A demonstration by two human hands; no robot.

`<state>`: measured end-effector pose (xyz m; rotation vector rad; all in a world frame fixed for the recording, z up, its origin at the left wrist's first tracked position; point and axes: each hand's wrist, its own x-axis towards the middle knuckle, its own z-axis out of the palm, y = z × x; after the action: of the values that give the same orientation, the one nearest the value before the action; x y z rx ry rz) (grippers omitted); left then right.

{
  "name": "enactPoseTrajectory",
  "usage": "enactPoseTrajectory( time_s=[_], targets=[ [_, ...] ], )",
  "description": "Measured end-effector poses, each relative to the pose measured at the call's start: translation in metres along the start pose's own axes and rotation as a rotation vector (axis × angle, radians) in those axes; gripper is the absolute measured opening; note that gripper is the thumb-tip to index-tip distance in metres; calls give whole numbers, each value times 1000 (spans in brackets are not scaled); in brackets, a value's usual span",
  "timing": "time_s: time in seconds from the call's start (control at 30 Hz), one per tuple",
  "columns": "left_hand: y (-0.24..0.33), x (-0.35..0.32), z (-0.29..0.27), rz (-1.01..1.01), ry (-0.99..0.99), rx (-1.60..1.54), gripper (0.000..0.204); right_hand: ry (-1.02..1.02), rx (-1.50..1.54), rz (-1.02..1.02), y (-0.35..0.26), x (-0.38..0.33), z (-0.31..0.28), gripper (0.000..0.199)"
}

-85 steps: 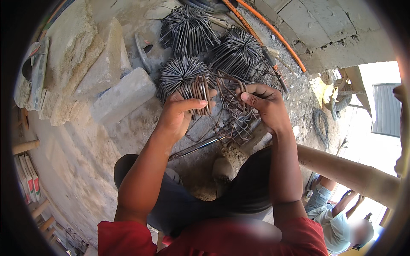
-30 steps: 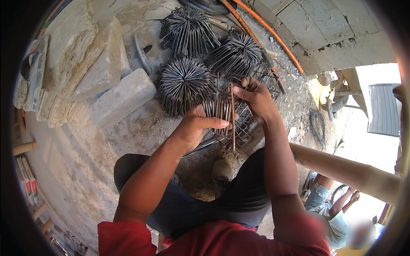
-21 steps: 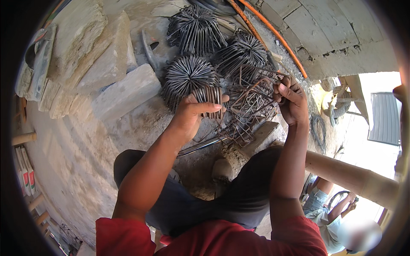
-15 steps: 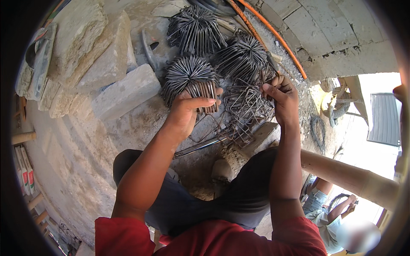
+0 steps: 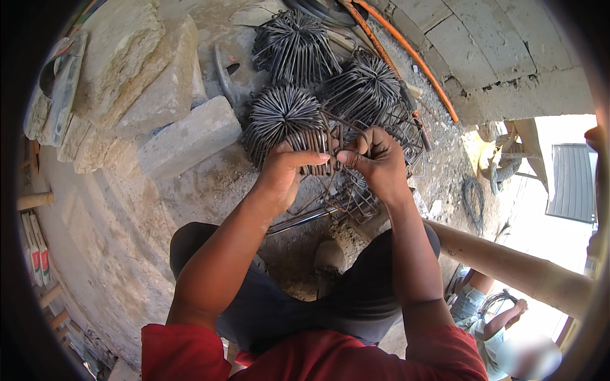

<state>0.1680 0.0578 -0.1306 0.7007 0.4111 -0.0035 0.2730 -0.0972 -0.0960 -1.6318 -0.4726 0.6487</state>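
In front of my knees, my left hand (image 5: 279,174) is wrapped round a row of bent steel stirrups (image 5: 308,145), its thumb lying across them. Close beside it, my right hand (image 5: 381,166) pinches one thin stirrup (image 5: 344,122) against the right end of that row. My fingers partly hide where the stirrup meets the others. A fanned bundle of stirrups (image 5: 283,109) stands just behind my left hand. Two similar bundles sit farther off, one at the back (image 5: 295,47) and one to the right (image 5: 367,82). Loose, tangled stirrups (image 5: 406,130) lie beyond and below my right hand.
A concrete block (image 5: 190,136) and rough stone slabs (image 5: 117,54) lie at left. Orange tubing (image 5: 413,57) runs along the block wall (image 5: 502,44). A thick pole (image 5: 508,260) extends right from my knee. Another person (image 5: 486,330) handles dark wire at lower right.
My right hand has moved left from the loose pile to the row in my left hand, bringing a stirrup with it. My left hand has shifted slightly right and down.
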Motion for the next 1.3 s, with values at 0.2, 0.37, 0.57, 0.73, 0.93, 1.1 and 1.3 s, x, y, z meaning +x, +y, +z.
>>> enactPoseTrajectory(
  time_s=[0.2, 0.37, 0.57, 0.73, 0.93, 1.1, 1.3],
  targets=[
    [0, 1, 3, -14, 9, -35, 35, 25, -34, -54, -2, -1, 2, 37],
    [2, 1, 3, -32, -26, -43, 33, -8, 37, -66, -5, -2, -5, 36],
    [1, 2, 4, -6, 0, -51, 27, -58, -195, -33, 3, -2, -7, 35],
    [-2, 3, 5, -4, 5, -25, 30, -66, -147, -47, 5, -3, -9, 34],
    [-8, 5, 4, 10, -41, -21, 31, -73, -352, 1, 2, -2, -14, 35],
    [-8, 6, 3, -12, -70, -5, 40, -119, -222, 128, -5, 0, -16, 23],
    [-3, 4, 4, 13, -31, -23, 40, 117, 13, 284, -12, 4, -26, 20]
  ],
)
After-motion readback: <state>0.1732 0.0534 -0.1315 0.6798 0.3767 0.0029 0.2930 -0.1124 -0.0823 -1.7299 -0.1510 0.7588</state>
